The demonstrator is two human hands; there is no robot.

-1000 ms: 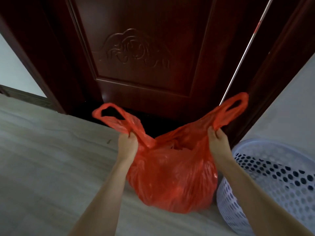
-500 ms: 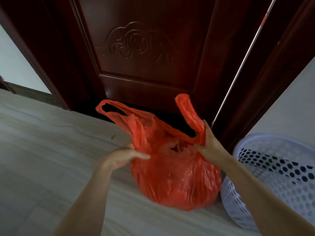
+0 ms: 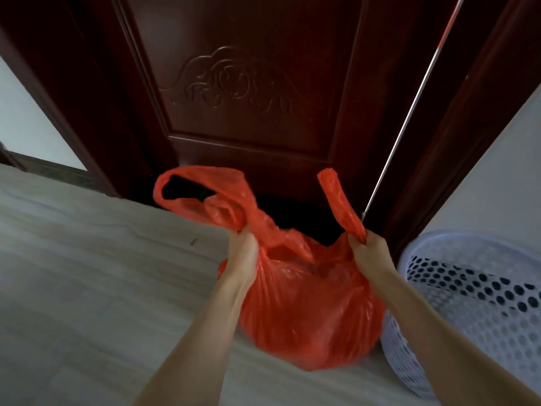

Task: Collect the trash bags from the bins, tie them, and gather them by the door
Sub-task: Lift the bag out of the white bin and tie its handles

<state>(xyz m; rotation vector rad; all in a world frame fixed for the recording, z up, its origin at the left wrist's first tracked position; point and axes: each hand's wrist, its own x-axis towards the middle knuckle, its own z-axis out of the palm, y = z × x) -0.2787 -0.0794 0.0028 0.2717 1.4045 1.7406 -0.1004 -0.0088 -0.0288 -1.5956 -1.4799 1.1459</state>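
Red trash bag [image 3: 307,312] sits bulging on the pale floor [image 3: 87,288], right in front of the dark wooden door [image 3: 248,83] and touching the side of the white perforated bin [image 3: 474,303] at its right. Its two handle loops rise from the crossed, gathered neck: the wider loop [image 3: 199,194] fans out to the left and the narrower strip [image 3: 339,203] stands up on the right, tilted slightly left. The left hand [image 3: 243,256] is curled round the base of the left loop, and the right hand [image 3: 369,256] pinches the base of the right strip, both pulling outward with the plastic drawn taut between them over the top of the bag. Half a second ago the left hand lay open and flat beside the bag, not gripping, while the right hand held its strip close to the middle; now both hands hold plastic and are set further apart, and the mouth of the bag is drawn closed where it gaped before. A bright vertical gap [image 3: 409,112] shows along the door's right edge, beside the dark frame [image 3: 456,142], with a pale wall [image 3: 503,177] above the bin.
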